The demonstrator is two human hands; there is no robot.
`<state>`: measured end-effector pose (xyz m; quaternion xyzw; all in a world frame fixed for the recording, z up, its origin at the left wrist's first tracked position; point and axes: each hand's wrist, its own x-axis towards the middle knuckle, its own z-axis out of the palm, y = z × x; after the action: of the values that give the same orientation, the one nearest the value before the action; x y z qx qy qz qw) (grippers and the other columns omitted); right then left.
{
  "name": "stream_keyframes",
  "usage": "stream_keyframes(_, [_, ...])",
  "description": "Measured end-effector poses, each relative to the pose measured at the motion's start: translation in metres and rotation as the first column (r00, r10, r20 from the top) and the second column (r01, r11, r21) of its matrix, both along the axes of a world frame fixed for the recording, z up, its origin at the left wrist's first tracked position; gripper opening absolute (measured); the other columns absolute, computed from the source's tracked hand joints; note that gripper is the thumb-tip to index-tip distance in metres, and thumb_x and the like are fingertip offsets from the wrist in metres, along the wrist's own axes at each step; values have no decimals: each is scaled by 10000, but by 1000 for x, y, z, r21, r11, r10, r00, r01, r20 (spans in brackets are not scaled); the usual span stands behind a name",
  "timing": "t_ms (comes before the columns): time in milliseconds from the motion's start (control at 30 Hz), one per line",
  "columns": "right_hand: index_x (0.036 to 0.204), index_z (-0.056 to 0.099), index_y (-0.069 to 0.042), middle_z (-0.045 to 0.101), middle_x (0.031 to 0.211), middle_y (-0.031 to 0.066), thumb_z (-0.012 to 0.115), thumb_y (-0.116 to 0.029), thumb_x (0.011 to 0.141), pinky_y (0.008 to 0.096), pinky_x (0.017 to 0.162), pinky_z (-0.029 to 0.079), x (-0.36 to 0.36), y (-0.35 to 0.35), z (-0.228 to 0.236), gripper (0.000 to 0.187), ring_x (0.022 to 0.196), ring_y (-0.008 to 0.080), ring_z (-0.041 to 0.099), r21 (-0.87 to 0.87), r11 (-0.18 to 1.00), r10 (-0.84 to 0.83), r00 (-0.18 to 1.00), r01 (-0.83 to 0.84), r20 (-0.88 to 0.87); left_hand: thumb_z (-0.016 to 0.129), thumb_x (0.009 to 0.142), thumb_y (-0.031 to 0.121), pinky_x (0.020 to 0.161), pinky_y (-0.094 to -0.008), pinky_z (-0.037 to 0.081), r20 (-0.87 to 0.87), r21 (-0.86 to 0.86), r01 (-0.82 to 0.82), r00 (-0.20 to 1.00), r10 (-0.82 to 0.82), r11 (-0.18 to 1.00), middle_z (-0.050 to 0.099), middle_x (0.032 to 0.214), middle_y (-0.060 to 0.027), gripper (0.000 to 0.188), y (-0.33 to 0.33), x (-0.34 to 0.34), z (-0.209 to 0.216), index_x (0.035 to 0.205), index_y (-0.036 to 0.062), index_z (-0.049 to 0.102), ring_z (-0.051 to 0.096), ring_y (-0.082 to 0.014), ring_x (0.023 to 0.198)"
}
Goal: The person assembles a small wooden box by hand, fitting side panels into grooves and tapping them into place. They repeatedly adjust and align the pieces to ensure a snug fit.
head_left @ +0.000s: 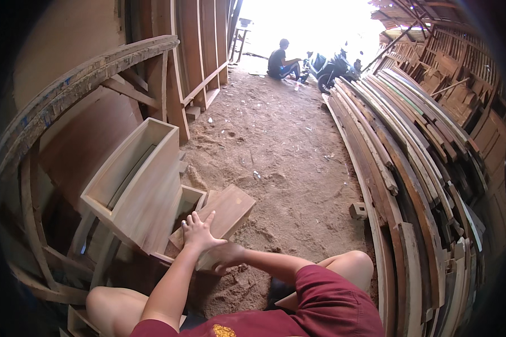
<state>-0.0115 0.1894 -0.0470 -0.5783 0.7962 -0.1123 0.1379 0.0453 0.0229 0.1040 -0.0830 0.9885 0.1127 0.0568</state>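
Observation:
My left hand (196, 231) lies with its fingers spread on a light brown wooden box (230, 209), which looks like a drawer turned on its side. Close to the box's near end is my right hand (228, 256), smeared by motion. Its fingers cannot be made out, nor whether anything is in them. Just left of the box stands another open-topped wooden drawer (192, 197), partly hidden by the box and my left hand. Further left, a larger open drawer (135, 163) rests tilted, its inside facing up.
A long stack of timber planks (399, 168) runs along the right. On the left stands a rough wooden trestle (90, 73). A small wooden block (358, 210) lies on the sandy floor (281, 146). Far ahead, a person (277, 60) sits low beside a motorbike (330, 70).

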Motion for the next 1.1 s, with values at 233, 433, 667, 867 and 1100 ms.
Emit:
stream_keyframes(233, [1263, 633, -52, 653, 1234, 239, 571, -504, 849, 512, 1100, 372, -42, 20, -9, 616, 1219, 425, 567, -258, 939, -311, 886, 229, -346, 821, 577, 667, 1148, -569, 295, -5, 1, 40, 999, -40, 999, 330, 1520, -261, 1134, 13, -17, -5, 1558, 321, 368, 345, -425, 1403])
stream_keyframes(433, [1413, 520, -41, 515, 1413, 254, 658, -552, 794, 556, 1193, 200, 17, 1, 103, 814, 1412, 408, 366, 423, 903, -100, 995, 81, 22, 872, 511, 612, 1182, -576, 252, 16, 58, 132, 991, -134, 989, 301, 1543, -252, 1158, -12, -12, -7, 1537, 341, 407, 297, -443, 1435])
stream_keyframes(667, [1545, 282, 34, 310, 1588, 223, 608, -692, 842, 543, 1245, 78, 31, 36, 34, 1062, 1507, 376, 217, 147, 896, -398, 904, 419, -155, 839, 517, 590, 1176, -522, 274, 50, 121, 210, 975, -218, 970, 391, 1490, -239, 1077, -31, -18, -11, 1504, 425, 442, 338, -398, 1419])
stream_keyframes(867, [1533, 218, 107, 155, 1636, 275, 548, -753, 848, 531, 1250, 56, -2, 34, 69, 1148, 1539, 409, 80, 261, 863, -403, 900, 434, -163, 798, 530, 595, 1171, -512, 280, 108, 156, 155, 979, -173, 976, 438, 1453, -234, 1070, -51, -20, -5, 1518, 442, 417, 375, -376, 1407])
stream_keyframes(1100, [1358, 430, 174, 467, 1374, 312, 613, -838, 727, 508, 1134, 323, 12, 12, 74, 1207, 1315, 425, 437, 122, 952, -239, 931, 281, -277, 799, 530, 585, 1161, -491, 308, 117, 245, 133, 979, -165, 960, 456, 1447, -219, 1036, -66, -37, -8, 1497, 426, 463, 405, -368, 1382])
